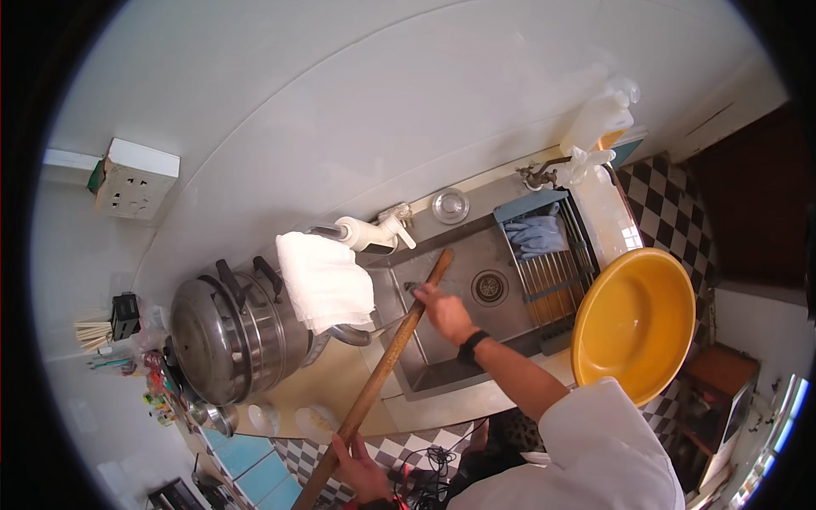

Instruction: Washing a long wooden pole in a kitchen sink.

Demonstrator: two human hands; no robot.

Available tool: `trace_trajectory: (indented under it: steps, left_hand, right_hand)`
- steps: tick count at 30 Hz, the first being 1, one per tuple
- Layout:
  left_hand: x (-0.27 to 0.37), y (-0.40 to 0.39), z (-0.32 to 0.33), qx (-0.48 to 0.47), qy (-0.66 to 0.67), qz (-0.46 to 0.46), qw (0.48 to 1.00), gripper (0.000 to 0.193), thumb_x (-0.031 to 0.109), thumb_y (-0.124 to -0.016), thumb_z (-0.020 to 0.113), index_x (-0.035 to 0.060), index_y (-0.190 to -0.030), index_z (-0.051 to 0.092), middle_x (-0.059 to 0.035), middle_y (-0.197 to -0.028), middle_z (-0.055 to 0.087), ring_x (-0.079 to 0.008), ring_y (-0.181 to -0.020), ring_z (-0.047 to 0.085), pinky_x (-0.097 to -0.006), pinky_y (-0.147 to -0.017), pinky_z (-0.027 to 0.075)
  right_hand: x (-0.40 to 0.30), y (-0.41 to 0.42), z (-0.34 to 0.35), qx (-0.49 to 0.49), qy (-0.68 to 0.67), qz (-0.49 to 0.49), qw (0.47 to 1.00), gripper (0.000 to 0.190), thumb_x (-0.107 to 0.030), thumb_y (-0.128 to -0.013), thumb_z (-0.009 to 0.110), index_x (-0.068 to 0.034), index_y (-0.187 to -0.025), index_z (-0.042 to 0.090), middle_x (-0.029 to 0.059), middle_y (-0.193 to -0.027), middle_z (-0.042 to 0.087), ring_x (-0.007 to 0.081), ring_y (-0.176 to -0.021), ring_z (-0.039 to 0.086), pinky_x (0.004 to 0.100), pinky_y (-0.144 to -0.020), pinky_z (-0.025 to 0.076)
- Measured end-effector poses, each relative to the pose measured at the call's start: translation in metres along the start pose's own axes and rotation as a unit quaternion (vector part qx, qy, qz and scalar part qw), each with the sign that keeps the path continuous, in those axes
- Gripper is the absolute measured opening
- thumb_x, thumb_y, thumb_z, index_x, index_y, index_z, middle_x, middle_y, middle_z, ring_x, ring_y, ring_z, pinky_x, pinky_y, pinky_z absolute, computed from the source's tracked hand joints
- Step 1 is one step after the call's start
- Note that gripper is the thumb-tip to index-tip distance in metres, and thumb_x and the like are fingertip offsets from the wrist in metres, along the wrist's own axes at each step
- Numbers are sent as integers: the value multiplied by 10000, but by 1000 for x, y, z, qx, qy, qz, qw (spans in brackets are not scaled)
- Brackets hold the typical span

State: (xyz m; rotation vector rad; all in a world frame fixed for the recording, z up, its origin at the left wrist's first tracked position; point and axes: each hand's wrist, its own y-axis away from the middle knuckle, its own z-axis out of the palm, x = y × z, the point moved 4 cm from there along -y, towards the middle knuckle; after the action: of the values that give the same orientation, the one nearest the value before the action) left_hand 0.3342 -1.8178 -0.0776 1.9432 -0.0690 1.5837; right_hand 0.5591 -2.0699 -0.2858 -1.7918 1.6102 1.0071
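A long wooden rolling pin (pixel 381 375) slants from the bottom of the view up over the sink. My left hand (pixel 363 470) grips it near its lower part, beyond the counter's front edge. Near the pin's upper end, my right hand (pixel 448 313) is closed around a small dark grey scrap (pixel 412 287) and rests against the wood. The scrap looks like a scourer, but most of it is hidden by the fingers. Under the pin's upper end lies the stainless-steel sink (pixel 456 268), with its drain strainer (pixel 489 287) to the right of my right hand.
A drying rack (pixel 553 280) with blue rubber gloves (pixel 537 236) spans the sink's right side. A yellow basin (pixel 631 325) stands at right. Left are a white towel (pixel 325 280), a large steamer pot (pixel 213 338) and bowls (pixel 317 424). A faucet (pixel 373 234) and glass lid (pixel 451 206) sit behind.
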Motion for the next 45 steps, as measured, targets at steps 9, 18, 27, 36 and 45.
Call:
trace_trajectory:
  steps: [9,18,27,36,45]
  left_hand:
    - [13,-1,2,-3,7,14,1000,430,218,-975,730,-43,-1272,560,-124,-1255,634,-210,-1119,657,-291,-991,585]
    - [18,11,12,22,3,3,1000,389,186,-993,706,-26,-1286,562,-113,-1237,642,-207,-1126,649,-323,-1026,560]
    - [1,10,-12,-177,15,33,984,289,70,-1016,614,0,-1289,552,-146,-1355,598,-257,-1315,552,-376,-1140,477]
    - [8,18,-10,-253,114,39,960,234,-38,-959,553,55,-1170,591,-159,-1376,580,-325,-1423,456,-476,-1237,340]
    - [17,46,0,-185,-34,68,980,84,-64,-988,570,11,-1007,603,-197,-1240,632,-272,-1080,624,-351,-912,537]
  right_hand:
    - [-42,43,4,-39,-72,-39,996,452,10,-878,582,-81,-1315,655,245,-1414,575,388,-1142,663,431,-948,574]
    - [-96,61,3,6,-65,-90,994,462,-18,-901,548,-87,-1350,630,229,-1383,604,374,-1089,686,428,-891,586]
    - [-10,29,3,33,-40,-31,998,440,0,-856,589,-53,-1287,665,226,-1379,606,374,-1191,641,446,-994,548]
    - [-79,62,-25,-40,-78,-91,992,479,-18,-841,631,-77,-1316,656,203,-1371,622,374,-1160,661,434,-972,562]
    - [45,-4,-14,35,4,-13,999,390,-8,-865,571,-73,-1225,708,227,-1355,622,414,-1056,680,462,-933,567]
